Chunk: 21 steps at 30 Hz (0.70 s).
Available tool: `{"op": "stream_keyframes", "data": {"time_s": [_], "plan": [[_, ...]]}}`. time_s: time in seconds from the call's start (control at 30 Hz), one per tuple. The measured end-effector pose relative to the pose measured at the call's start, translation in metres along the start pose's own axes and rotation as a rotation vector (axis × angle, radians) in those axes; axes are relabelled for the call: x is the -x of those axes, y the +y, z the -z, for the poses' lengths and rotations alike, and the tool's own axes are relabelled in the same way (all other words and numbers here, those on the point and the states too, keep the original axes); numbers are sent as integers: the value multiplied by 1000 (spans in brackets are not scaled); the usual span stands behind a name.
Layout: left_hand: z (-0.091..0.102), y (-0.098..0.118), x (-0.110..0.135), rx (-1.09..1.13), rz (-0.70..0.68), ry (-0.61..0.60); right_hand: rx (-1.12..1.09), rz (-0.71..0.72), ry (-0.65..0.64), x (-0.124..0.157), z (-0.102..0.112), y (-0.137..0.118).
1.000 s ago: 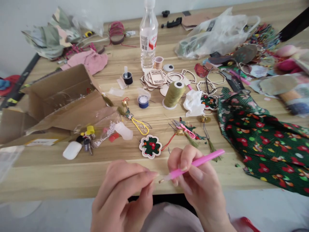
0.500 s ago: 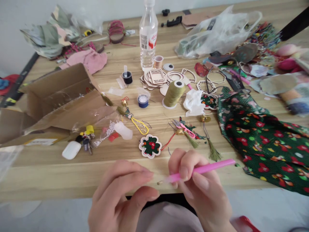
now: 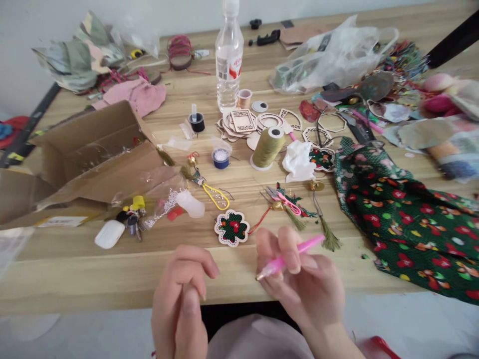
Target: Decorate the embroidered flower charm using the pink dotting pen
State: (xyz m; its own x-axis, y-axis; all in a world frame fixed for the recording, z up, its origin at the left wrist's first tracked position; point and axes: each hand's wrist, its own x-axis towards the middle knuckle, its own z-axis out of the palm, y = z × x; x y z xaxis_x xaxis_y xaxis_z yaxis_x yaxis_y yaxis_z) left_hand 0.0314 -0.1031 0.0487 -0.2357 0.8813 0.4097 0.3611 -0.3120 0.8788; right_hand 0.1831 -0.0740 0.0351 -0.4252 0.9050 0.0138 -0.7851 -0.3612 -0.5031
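Note:
My right hand (image 3: 299, 279) grips a pink pen (image 3: 309, 244) between thumb and fingers, its small metal-coloured tip pointing left and down. To the left, my left hand (image 3: 183, 294) has its fingers curled and the thumb pressed against them; whatever may be between them is hidden. Both hands hover over the table's front edge, apart from each other. Just beyond them lies a clover-shaped wooden pendant (image 3: 232, 228) with dark green printed cloth and white beads along part of its outline. A red cord (image 3: 258, 224) runs from it towards a gold bell (image 3: 277, 205).
An open cardboard box (image 3: 101, 169) stands at left, near a white case (image 3: 110, 234). Pink scissors (image 3: 292, 205), a blue pot of beads (image 3: 221, 158), an olive thread cone (image 3: 268, 148) and a water bottle (image 3: 228, 65) stand or lie beyond. Printed green cloth (image 3: 419, 234) covers the right.
My left hand's fingers and thumb have closed together, and it has drawn away from the pen tip. My right hand has turned the pen so its tip shows more towards me.

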Motion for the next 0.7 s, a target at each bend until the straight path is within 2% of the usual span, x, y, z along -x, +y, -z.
{"op": "stream_keyframes", "data": {"time_s": [0.1,0.17,0.37,0.47,0.57,0.7], "plan": [[1,-3,2,-23,6,-43,-274,-133,-42,-4,1,7],[3,-4,4,-78,-14,-69,-377,-196,-52,-4,2,12],[13,-8,1,-151,-45,-227,-479,-230,-68,-2,4,20],[11,-14,-1,-112,-31,-183,-450,-191,-61,-1,3,21],[4,-19,-3,225,130,-25,-308,-86,-24,-1,3,22],[-5,-16,-9,835,563,88,66,90,102,2,3,26]]}}
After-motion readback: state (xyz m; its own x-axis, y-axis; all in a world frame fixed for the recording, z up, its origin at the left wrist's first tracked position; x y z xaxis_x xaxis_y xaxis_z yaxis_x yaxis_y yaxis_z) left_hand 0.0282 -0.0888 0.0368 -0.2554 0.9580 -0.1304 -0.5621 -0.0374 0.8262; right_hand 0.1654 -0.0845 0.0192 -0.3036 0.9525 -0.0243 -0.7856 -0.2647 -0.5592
